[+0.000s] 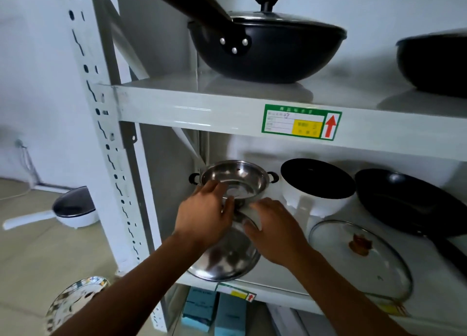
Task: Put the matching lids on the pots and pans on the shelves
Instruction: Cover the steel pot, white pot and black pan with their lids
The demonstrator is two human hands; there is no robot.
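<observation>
A steel lid lies at the front left of the middle shelf. My left hand and my right hand both grip its far edge and knob area. Just behind them stands an uncovered steel pot with two black side handles. To its right sit a white saucepan with a dark inside and a black frying pan, both without lids. A glass lid with a brown knob lies flat in front of them. On the upper shelf a black wok carries a lid.
A second black pan sits at the upper right. On the floor to the left are a white lidded pan and a shiny steel lid. Blue boxes stand on the shelf below. The white shelf upright is close at left.
</observation>
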